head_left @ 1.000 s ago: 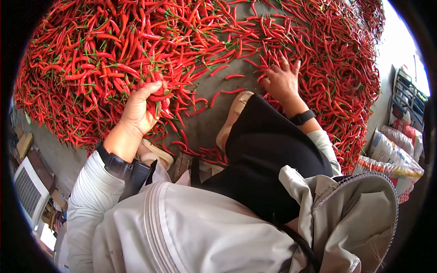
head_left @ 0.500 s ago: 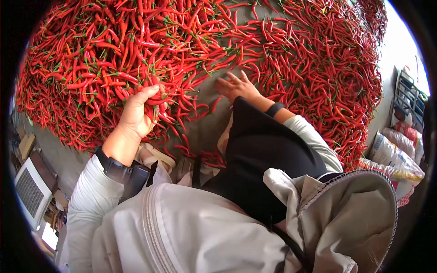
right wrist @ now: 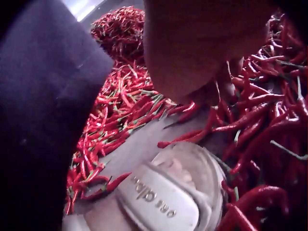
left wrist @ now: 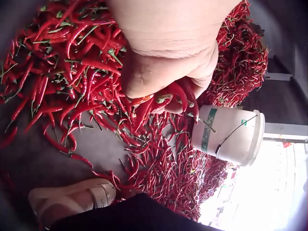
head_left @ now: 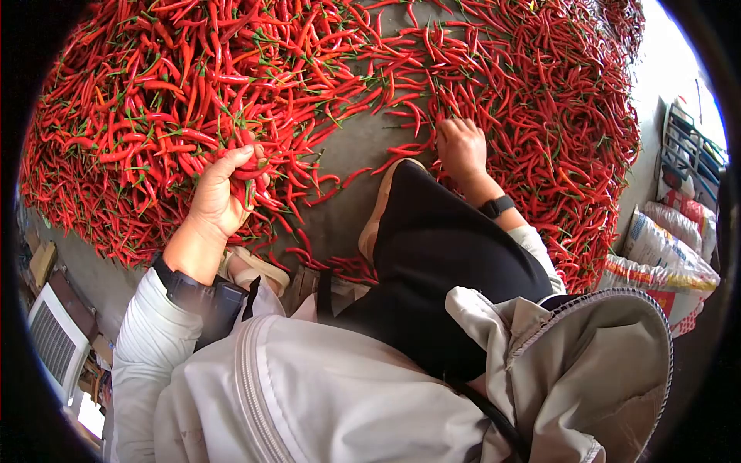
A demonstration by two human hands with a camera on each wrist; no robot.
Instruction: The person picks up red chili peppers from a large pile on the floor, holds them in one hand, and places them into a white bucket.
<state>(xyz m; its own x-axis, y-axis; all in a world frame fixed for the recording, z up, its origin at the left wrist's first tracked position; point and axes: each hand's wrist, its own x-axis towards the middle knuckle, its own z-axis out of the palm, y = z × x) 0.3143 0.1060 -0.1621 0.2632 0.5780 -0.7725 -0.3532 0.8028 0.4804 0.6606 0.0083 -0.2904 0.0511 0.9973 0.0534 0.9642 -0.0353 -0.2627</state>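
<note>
At the near edge of the large heap of red chillies (head_left: 170,85), the left hand (head_left: 220,193) curls its thumb and fingers round several chillies (head_left: 247,166). In the left wrist view those chillies (left wrist: 178,96) stick out below the thumb of the left hand (left wrist: 168,57). The right hand (head_left: 463,150) is over the left edge of the spread chillies (head_left: 556,131), back upward, fingers bent downward. In the right wrist view the right hand (right wrist: 202,48) is dark, its fingertips mostly hidden, so whether it holds a chilli cannot be told.
Between the two chilli areas runs a strip of grey floor (head_left: 347,147) with scattered chillies. Sandaled feet (head_left: 374,220) stand near the heaps. Filled sacks (head_left: 664,255) and a metal rack (head_left: 691,147) are at the right. A white bucket (left wrist: 228,134) stands among chillies in the left wrist view.
The right hand has swung left over the floor strip, then back right to the spread chillies, its fingers now bent. The left hand keeps its chillies, almost in place.
</note>
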